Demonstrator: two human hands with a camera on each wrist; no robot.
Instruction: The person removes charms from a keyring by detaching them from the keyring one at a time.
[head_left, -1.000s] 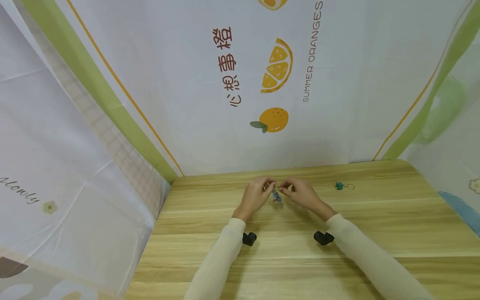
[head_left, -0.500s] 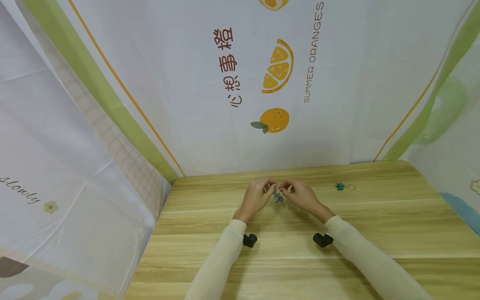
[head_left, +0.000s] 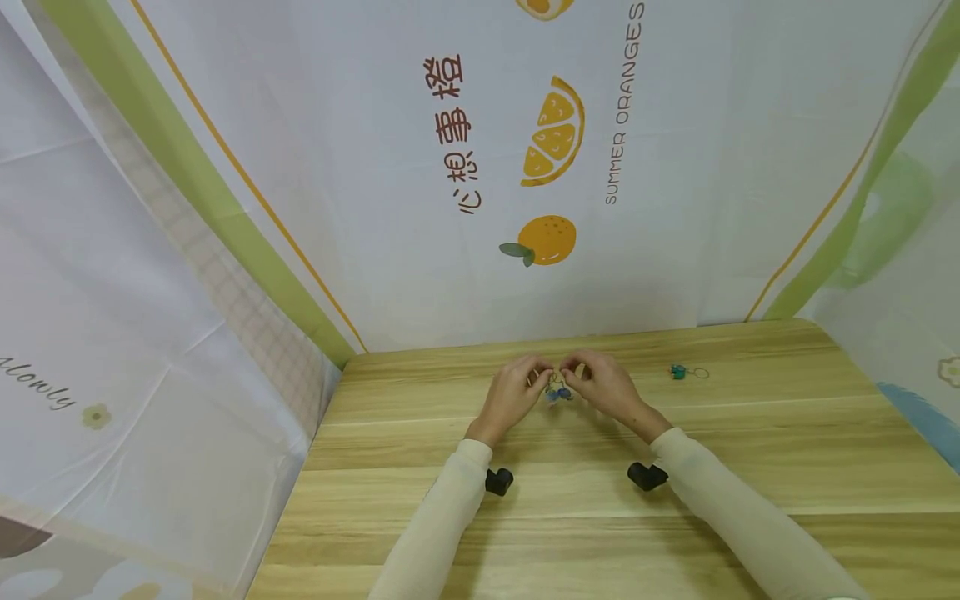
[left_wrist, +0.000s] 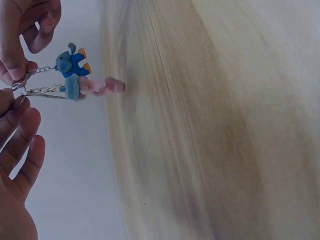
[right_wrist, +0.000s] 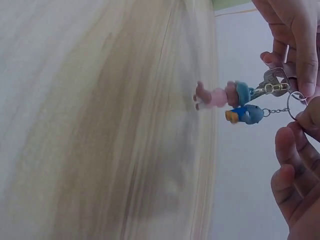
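Observation:
Between both hands hang two small keychains, seen close in the wrist views. One has a pink figure with a teal hat (right_wrist: 218, 96), plus a flat metal piece (right_wrist: 274, 79) like a key beside it. The other is a blue figure with orange feet (left_wrist: 75, 63) on a short chain. My left hand (head_left: 512, 393) pinches a metal ring on the pink figure's side. With thumb and fingertips, my right hand (head_left: 606, 390) pinches the blue figure's split ring (right_wrist: 292, 106). The rings meet or overlap at the fingertips; whether they are linked I cannot tell.
A green charm on a ring (head_left: 678, 372) lies on the wooden table (head_left: 570, 542), right of the hands. Black wrist-camera mounts (head_left: 647, 477) stick out under the sleeves. A white printed cloth (head_left: 360, 167) hangs behind the table's back edge.
The charms have swung from hanging close together to lying side by side, the blue one shifted rightward. The hands have stayed nearly in place, with small shifts of the right fingers.

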